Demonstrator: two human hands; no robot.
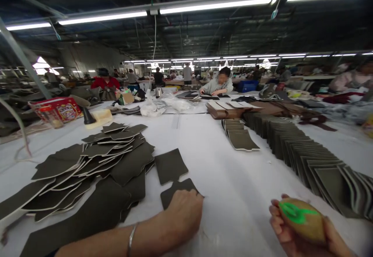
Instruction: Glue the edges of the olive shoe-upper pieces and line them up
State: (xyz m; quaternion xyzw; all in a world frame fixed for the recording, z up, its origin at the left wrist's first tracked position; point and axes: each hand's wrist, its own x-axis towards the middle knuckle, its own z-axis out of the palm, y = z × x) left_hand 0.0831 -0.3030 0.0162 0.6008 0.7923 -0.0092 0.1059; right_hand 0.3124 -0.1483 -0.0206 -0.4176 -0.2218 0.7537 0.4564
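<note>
My left hand [185,214], a silver bangle at its wrist, is closed over the right edge of a dark olive padded piece [171,193] on the white table. The fingertips are partly hidden behind the knuckles. Just above it lies another flat dark piece [171,166]. My right hand [281,230] is wrapped round a rounded tan block [307,222] with a bright green mark on its face; its exact kind is unclear. That hand is above the table, apart from the pieces.
A loose heap of dark padded pieces [116,171] spreads over the left. A long fanned row of them [305,152] runs along the right, beside a short stack [241,138]. Farther back are a red bag [62,109], clear plastic [166,103] and a co-worker [220,83] at the table.
</note>
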